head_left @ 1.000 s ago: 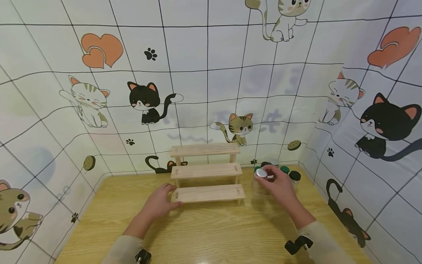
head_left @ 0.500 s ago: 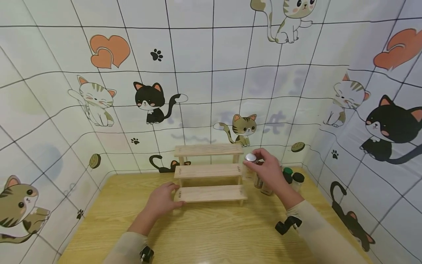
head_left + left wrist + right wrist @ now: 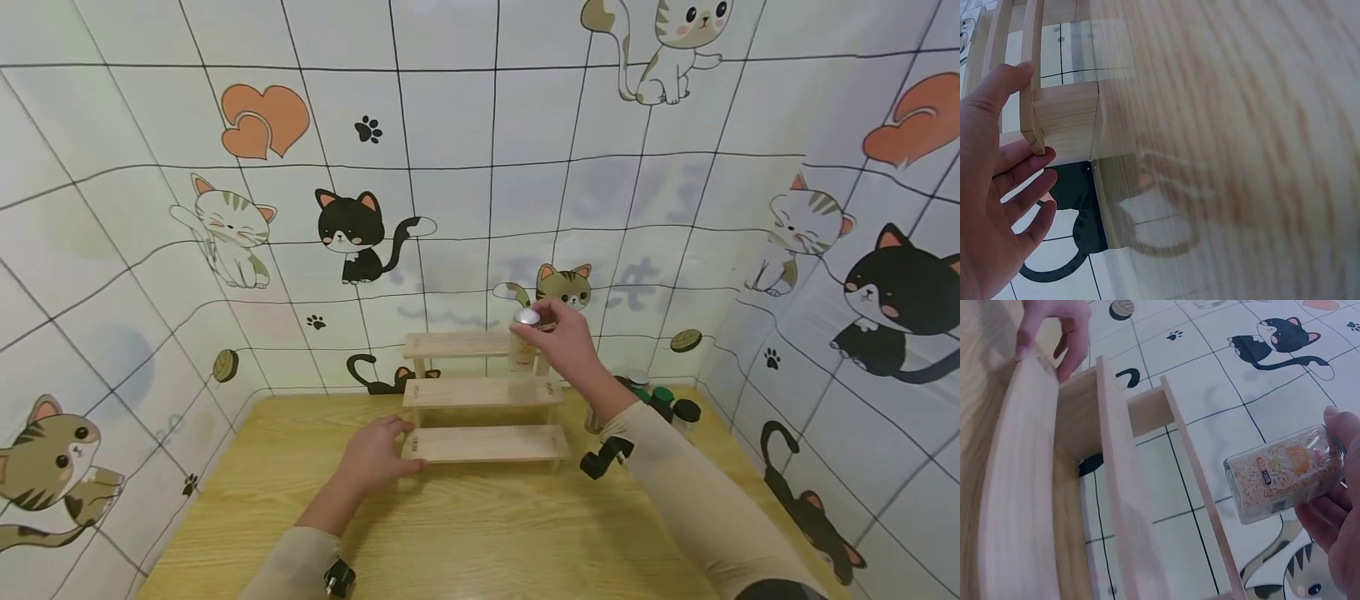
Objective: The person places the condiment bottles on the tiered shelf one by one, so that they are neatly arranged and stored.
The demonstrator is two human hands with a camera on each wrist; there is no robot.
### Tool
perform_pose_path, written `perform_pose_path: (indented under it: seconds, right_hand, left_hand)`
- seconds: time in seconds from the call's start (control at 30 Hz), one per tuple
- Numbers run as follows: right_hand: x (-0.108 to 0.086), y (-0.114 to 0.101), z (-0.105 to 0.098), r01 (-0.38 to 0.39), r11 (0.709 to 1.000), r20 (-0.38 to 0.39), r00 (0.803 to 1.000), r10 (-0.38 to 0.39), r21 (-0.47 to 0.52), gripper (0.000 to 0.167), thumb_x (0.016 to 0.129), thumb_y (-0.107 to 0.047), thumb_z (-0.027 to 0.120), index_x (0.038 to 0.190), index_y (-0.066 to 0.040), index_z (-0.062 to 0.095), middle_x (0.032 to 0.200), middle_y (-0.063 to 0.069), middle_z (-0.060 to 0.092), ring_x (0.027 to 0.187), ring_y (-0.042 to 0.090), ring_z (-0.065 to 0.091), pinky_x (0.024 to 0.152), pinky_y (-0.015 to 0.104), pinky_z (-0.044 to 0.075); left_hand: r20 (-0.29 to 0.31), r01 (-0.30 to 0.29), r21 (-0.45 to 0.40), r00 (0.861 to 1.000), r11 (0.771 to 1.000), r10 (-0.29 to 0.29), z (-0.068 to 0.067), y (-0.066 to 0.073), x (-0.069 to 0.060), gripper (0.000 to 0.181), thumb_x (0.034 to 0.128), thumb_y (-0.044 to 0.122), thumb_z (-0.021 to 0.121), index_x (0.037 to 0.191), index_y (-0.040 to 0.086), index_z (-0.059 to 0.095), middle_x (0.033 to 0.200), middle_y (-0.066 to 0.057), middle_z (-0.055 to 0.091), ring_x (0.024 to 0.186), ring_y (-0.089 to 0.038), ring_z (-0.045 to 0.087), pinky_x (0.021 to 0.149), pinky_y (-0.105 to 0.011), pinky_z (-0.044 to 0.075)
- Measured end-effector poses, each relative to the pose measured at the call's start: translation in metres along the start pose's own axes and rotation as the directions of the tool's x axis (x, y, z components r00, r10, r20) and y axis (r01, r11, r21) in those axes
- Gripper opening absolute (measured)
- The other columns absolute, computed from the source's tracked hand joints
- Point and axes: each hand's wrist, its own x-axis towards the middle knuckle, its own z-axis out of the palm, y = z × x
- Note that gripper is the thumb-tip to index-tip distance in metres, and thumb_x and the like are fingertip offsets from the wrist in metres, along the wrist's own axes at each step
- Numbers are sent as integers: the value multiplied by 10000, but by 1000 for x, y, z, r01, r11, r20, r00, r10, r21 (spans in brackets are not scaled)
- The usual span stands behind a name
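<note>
A three-step wooden shelf rack (image 3: 480,392) stands on the table against the back wall. My left hand (image 3: 372,457) grips the left end of its lowest step, thumb (image 3: 1007,81) on one face and fingers on the other. My right hand (image 3: 568,340) holds a clear glass spice jar (image 3: 1282,472) by its silver lid (image 3: 527,317). Pale, coarse grains and a printed label show through the jar's wall. In the head view the jar is in front of the top step's right end; in the right wrist view it is apart from the step.
Several other jars with green, black and silver lids, among them a black-lidded jar (image 3: 686,415), stand at the back right, partly behind my right forearm. The wooden table (image 3: 480,533) meets a cat-printed, grid-lined wall covering (image 3: 450,200) at the back and sides.
My right hand has lifted the silver-lidded spice jar from the group at the right and carried it up and left to the top step. My left hand stays on the lowest step.
</note>
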Motion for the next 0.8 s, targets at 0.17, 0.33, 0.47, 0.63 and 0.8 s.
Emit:
perform_pose_path:
  seconds: [0.17,0.33,0.47,0.63,0.8]
  right_hand:
    - [25,-3,26,-16,1000,-9,1000,16,20,450,968,-307,904,1269,-33,712,1170,114,744,1046,240,671,823,380,544]
    - [45,-8,53,-27,999,9,1000,27,46,537,964,-343,903,1316,2,690,1159,75,743,1068,241,685,846,401,567]
    - [57,-13,75,-36,996,14,999,35,80,555,959,-380,904,1324,-22,688,1139,55,722,1062,232,686,897,436,574]
    - [69,-20,99,-50,994,40,998,46,98,580,947,-438,906,1327,-60,684,1145,32,698,1054,220,680,903,475,567]
    - [76,-23,120,-68,993,37,997,65,94,534,946,-411,913,1292,-73,687,1115,23,705,1037,210,682,893,446,571]
  left_hand:
    - [0,-9,13,1000,1000,9,3,-3,1,720,799,557,949,1316,85,781,1381,-147,721,1298,-386,674,1065,-567,568]
    - [-11,-17,6,1000,1000,17,5,-5,0,709,803,555,946,1312,87,786,1368,-148,728,1290,-389,678,1062,-567,570]
    - [-23,-27,-5,999,1000,27,5,-6,-1,695,810,540,942,1308,81,788,1350,-143,731,1259,-390,687,1042,-565,578]
    - [-28,-23,5,999,1000,23,7,-8,1,698,806,547,945,1307,86,789,1348,-133,734,1254,-383,691,1039,-557,581]
    - [-29,-20,1,999,1000,20,6,-8,2,698,796,544,951,1310,101,790,1330,-115,737,1235,-369,699,1027,-550,585]
